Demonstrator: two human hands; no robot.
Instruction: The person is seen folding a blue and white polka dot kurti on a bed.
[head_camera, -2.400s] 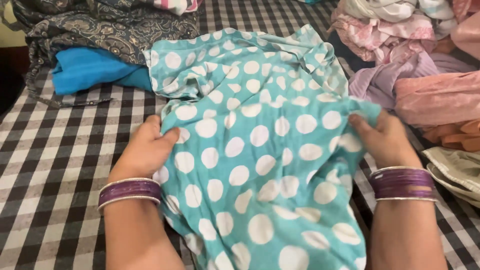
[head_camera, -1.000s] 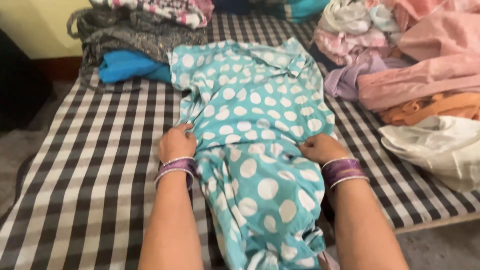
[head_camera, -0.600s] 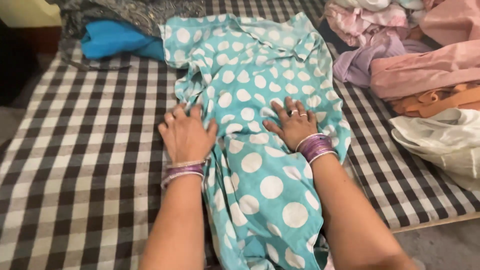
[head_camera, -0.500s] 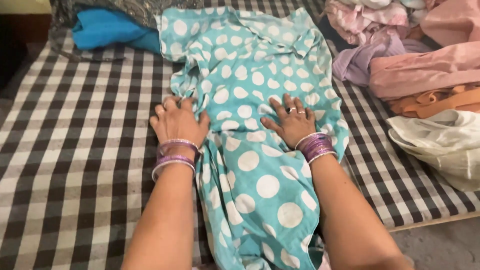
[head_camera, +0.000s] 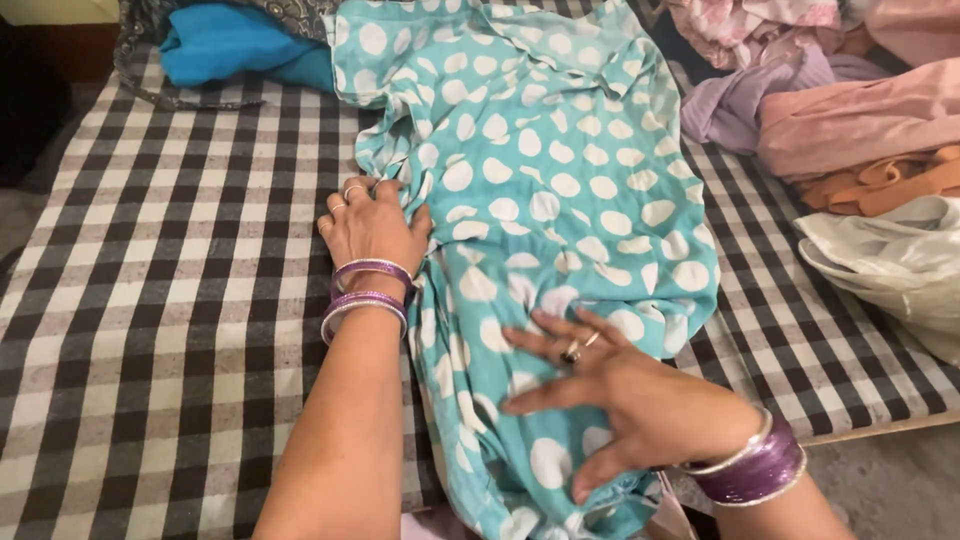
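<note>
The teal white-dotted cotton garment (head_camera: 540, 180) lay flat along the black-and-white checked bedsheet (head_camera: 150, 300). Her left hand (head_camera: 372, 228) pressed its nine o'clock edge, fingers spread; her right hand (head_camera: 610, 390), fingers splayed, rested at six o'clock.

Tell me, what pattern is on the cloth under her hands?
White polka dots on teal; the garment shows plainly in the head view.

The garment (head_camera: 540, 200) is turquoise with white polka dots; the bed sheet (head_camera: 180, 300) is black-and-white check. Bangles (head_camera: 368, 297) are purple (silver-edged). Nearby clothes (head_camera: 850, 120) look pink, lilac and orange; a folded cloth (head_camera: 240, 50) is bright blue.
</note>
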